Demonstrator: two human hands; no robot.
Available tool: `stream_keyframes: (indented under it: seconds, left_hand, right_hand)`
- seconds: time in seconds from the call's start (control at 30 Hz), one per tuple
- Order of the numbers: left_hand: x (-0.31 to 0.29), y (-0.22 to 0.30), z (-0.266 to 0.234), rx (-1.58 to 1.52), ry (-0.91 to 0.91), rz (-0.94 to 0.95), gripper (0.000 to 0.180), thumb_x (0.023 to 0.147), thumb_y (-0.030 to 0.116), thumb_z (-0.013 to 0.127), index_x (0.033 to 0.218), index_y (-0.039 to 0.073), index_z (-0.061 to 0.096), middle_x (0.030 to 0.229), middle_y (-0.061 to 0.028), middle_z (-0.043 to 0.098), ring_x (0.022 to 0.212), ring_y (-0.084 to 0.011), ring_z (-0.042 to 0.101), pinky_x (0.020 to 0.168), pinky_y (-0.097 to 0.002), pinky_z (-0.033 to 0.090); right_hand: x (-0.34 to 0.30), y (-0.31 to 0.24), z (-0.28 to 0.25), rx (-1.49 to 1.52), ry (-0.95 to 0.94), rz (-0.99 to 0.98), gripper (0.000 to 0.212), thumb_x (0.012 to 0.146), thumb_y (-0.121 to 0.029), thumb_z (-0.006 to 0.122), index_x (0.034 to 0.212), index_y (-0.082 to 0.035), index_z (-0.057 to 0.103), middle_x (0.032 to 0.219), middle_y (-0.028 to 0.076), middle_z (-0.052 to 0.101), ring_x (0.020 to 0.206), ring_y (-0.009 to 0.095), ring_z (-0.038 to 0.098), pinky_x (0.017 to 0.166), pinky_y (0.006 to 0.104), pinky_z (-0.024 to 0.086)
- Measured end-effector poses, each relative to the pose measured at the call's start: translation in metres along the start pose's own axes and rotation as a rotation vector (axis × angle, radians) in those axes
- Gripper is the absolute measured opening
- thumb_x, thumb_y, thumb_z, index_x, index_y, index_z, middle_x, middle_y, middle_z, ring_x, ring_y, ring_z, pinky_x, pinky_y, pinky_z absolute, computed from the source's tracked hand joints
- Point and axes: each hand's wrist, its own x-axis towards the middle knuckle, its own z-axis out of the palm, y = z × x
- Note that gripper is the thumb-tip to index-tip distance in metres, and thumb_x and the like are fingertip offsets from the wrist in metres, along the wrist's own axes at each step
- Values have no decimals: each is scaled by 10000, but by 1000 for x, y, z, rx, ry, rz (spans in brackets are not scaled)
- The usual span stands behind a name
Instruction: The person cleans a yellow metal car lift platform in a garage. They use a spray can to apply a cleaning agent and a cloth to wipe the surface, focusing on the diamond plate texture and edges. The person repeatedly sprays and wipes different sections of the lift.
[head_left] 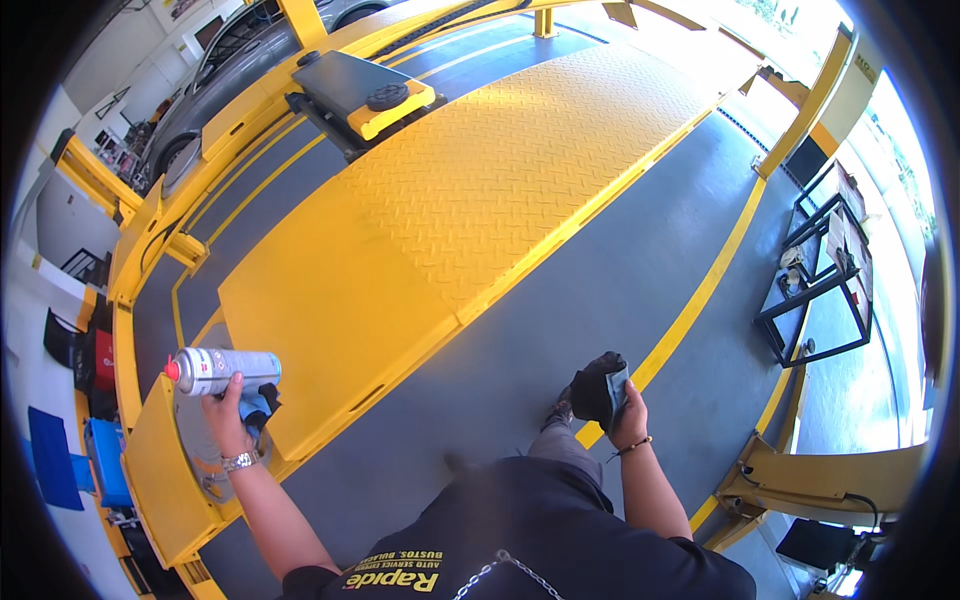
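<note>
My left hand (228, 423) is closed around a silver-grey spray can (228, 371) with a red nozzle, tipped on its side and pointing left. A crumpled blue and black cloth (259, 407) hangs from the same hand, below the can. On the right, my right hand (631, 422) grips a folded black rag (594, 396) with a grey-blue part near the thumb. That rag hangs over my shoe, partly hiding it. Both hands are held apart, out from my body.
A yellow lift ramp (340, 300) with a tread-plate section runs diagonally ahead. A dark jack unit with a yellow end (392, 108) sits beside it. Black-framed tables (835, 265) stand at right. A grey car (235, 65) is at far left. A yellow lift arm (850, 485) reaches in at lower right.
</note>
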Motion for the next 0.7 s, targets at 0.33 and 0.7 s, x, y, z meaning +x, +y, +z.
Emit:
stream_keyframes:
  seconds: [0.33, 0.7]
  left_hand:
    - [-62, 89, 298, -280, -444, 103, 672, 851, 162, 856, 1415, 1, 529, 1339, -137, 629, 1223, -248, 614, 1067, -407, 489]
    - [-140, 128, 530, -322, -992, -26, 778, 718, 173, 958, 1367, 26, 554, 1289, -117, 680, 1197, -241, 658, 1023, -401, 539]
  right_hand:
    - [53, -157, -76, -370, -157, -367, 438, 1065, -440, 457, 1392, -184, 595, 1279, 48, 662, 1265, 300, 600, 1139, 518, 446]
    - [104, -271, -13, -616, -207, -224, 423, 1051, -367, 503, 1411, -146, 527, 1375, 48, 572, 1319, 211, 539, 1102, 420, 480]
